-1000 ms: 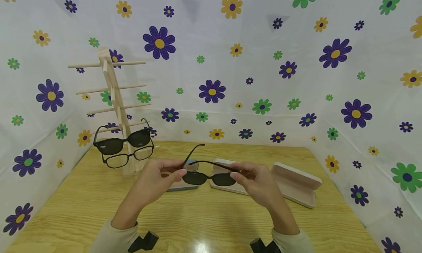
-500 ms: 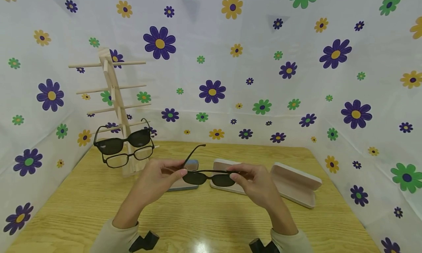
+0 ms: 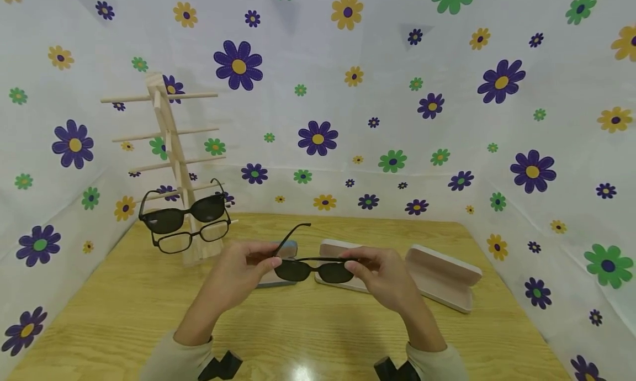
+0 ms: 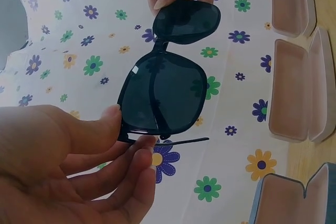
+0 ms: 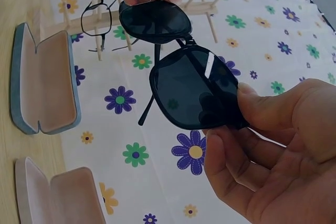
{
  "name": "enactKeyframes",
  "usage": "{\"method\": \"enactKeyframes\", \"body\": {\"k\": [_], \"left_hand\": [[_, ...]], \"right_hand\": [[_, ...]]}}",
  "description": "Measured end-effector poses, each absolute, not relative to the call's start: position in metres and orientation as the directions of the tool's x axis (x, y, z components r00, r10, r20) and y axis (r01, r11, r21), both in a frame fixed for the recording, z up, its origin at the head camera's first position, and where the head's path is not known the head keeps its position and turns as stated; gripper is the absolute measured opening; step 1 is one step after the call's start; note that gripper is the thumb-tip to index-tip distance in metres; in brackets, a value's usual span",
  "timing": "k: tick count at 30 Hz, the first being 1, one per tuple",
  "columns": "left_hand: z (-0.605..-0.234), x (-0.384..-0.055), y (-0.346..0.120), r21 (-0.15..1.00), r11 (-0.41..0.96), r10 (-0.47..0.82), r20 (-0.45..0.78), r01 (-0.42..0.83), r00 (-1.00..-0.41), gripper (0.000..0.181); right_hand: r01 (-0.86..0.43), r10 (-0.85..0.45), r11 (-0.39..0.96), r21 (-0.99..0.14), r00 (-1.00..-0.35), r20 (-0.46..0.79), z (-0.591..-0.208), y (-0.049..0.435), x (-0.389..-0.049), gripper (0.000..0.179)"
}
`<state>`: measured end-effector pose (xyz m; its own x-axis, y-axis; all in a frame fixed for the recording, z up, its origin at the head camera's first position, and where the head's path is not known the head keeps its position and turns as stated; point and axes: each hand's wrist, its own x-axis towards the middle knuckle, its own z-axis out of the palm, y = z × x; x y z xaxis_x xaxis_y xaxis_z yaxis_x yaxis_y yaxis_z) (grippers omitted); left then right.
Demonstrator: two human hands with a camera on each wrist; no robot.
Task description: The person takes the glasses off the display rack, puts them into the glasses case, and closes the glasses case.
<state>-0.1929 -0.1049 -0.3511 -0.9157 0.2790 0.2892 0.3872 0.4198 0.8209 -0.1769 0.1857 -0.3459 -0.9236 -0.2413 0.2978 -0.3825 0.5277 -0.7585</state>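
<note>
Black sunglasses (image 3: 335, 273) with dark lenses are held up above the table between both hands. My left hand (image 3: 238, 273) pinches the frame's left end, thumb in front and fingers behind. The other end is pinched by my right hand (image 3: 385, 276) in the same way. The left temple arm (image 3: 293, 236) sticks out away from me, while the right one lies folded behind the lenses. In the left wrist view, the lenses (image 4: 168, 93) show large, with the folded arm visible through one. The right wrist view shows the lenses (image 5: 194, 87) and both pinching hands.
A wooden rack (image 3: 174, 141) at the left carries other sunglasses (image 3: 165, 221) and clear glasses (image 3: 175, 243). Behind the hands, an open blue-grey case (image 3: 278, 283) and two open pale cases, one at the right (image 3: 439, 276), stand on the wooden table (image 3: 298, 337).
The right temple arm has swung inward and now lies flat behind the lenses. Both hands keep their grip in nearly the same place, and the view has shifted slightly.
</note>
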Motion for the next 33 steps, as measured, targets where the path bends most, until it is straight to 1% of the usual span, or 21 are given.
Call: {"method": "enactKeyframes", "body": {"k": [7,16,24,33], "left_hand": [[-0.351,-0.192,-0.105,0.813,0.451,0.271,0.268,0.368,-0.924,0.024],[-0.348,-0.191,-0.110,0.773,0.517,0.257,0.269,0.367,-0.928,0.024],[-0.350,-0.188,-0.113,0.769,0.521,0.252,0.276,0.371,-0.927,0.024],[-0.354,-0.185,-0.115,0.757,0.557,0.197,0.278,0.341,-0.940,0.025]], "right_hand": [[-0.386,-0.271,0.516,-0.765,-0.921,0.281,-0.350,0.186,-0.181,0.016],[-0.391,-0.300,0.500,-0.773,-0.915,0.269,-0.351,0.180,-0.187,0.017],[-0.405,-0.323,0.498,-0.767,-0.907,0.269,-0.354,0.175,-0.191,0.017],[-0.406,-0.337,0.507,-0.761,-0.905,0.258,-0.356,0.171,-0.195,0.018]]}}
